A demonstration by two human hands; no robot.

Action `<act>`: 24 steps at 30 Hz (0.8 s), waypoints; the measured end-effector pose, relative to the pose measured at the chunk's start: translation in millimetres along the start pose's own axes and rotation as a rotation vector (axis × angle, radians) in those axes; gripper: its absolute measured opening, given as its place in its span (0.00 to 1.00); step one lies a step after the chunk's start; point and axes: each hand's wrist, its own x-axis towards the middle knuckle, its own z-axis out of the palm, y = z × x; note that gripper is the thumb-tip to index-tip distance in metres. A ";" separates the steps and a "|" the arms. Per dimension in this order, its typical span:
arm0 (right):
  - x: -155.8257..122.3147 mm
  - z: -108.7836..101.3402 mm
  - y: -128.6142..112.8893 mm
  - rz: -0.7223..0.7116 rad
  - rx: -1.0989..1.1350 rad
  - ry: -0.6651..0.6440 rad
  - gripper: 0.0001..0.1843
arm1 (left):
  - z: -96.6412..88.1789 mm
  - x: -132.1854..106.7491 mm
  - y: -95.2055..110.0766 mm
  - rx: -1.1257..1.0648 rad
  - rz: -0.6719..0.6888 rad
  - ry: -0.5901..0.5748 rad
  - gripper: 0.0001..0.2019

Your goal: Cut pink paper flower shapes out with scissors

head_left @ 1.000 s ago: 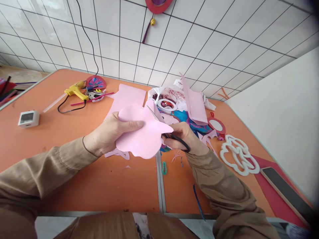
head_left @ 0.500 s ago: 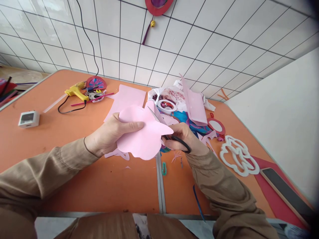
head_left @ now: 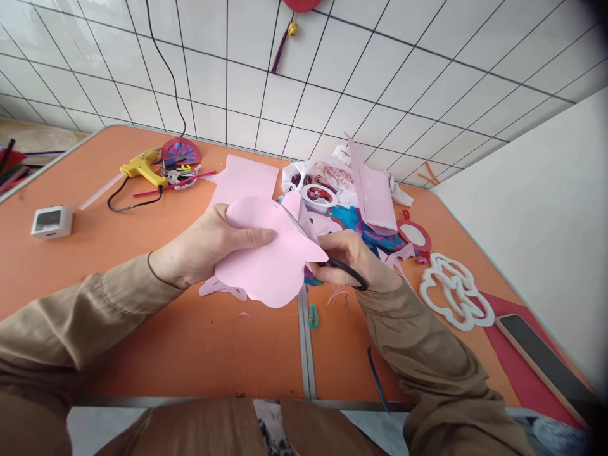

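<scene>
Between my hands, above the orange table, is a pink sheet (head_left: 266, 269) with a scalloped, cloud-like edge. My left hand (head_left: 204, 244) grips its left side, thumb flat on top and the other fingers hidden underneath. My right hand (head_left: 349, 256) holds black-handled scissors (head_left: 349, 273) at the sheet's right side. One scissor blade lies over the pink sheet, pointing up and left along a cut. A narrow pink strip (head_left: 292, 204) stands up beyond the blade, beside the cut. Part of the scissors is hidden by the sheet and my fingers.
A yellow glue gun (head_left: 142, 166) and a small white box (head_left: 52, 221) lie left. Behind are pink sheets (head_left: 247, 177) and a plastic bag (head_left: 332, 180). White cloud-shaped frames (head_left: 456, 291) and a phone (head_left: 541, 364) lie right. A green clip (head_left: 313, 315) sits near the table seam.
The pink sheet has turned slightly, its lower left edge shifting left with my left hand. The scissors stay at nearly the same place in the cut. The whole view has tilted down a little.
</scene>
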 end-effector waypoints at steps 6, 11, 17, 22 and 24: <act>-1.0 1.4 3.0 0.030 -0.058 0.060 0.06 | 1.5 -0.3 0.6 -0.013 0.004 0.003 0.11; -0.2 2.5 1.7 0.037 -0.041 0.069 0.07 | 0.2 0.7 0.1 -0.012 -0.005 -0.003 0.11; 1.5 2.4 0.4 -0.015 -0.023 0.050 0.11 | -0.3 0.7 -4.4 -0.046 -0.019 0.003 0.13; 2.5 1.8 2.3 -0.046 -0.026 0.056 0.08 | 5.5 -3.3 -5.9 -0.066 -0.060 0.015 0.14; 2.6 1.3 4.8 -0.083 -0.018 0.054 0.08 | 8.0 -4.7 -5.5 -0.074 -0.071 0.002 0.13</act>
